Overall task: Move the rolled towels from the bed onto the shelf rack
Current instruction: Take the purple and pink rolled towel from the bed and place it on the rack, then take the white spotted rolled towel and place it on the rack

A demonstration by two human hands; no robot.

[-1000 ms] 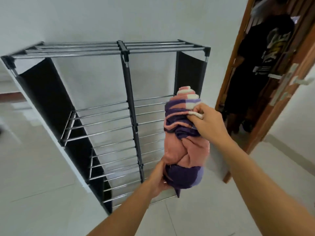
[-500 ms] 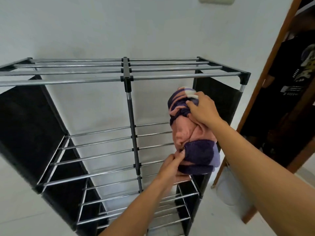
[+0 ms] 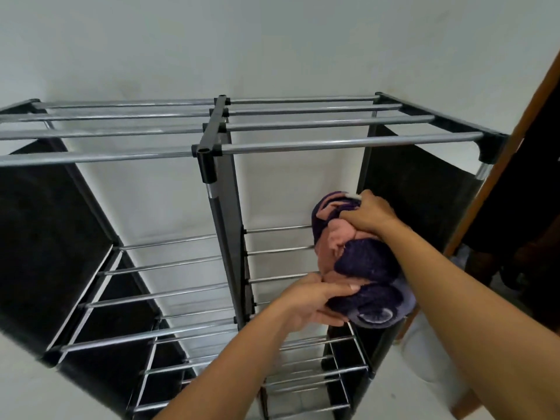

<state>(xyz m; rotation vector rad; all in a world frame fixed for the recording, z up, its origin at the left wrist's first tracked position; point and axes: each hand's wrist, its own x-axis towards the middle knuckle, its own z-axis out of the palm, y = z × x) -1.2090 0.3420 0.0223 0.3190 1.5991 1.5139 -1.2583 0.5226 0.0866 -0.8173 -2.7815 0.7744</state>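
Towel going onto rack – not set down yet
Both hands closed on the towel (image 3: 360,262): right hand (image 3: 371,215) at its far end, left hand (image 3: 315,300) at the near end, in the right bay of the rack (image 3: 212,147) over the second-tier bars. Rack otherwise bare; bed unseen. Versus a second ago – towel lower, further inside, rack closer.

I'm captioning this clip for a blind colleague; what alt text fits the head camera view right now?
Two bare hands hold a rolled pink and purple towel in the right half of a metal shelf rack, beneath its top tier: the right hand grips the far end, the left hand the near end. The rack's visible rails are bare, against a white wall.
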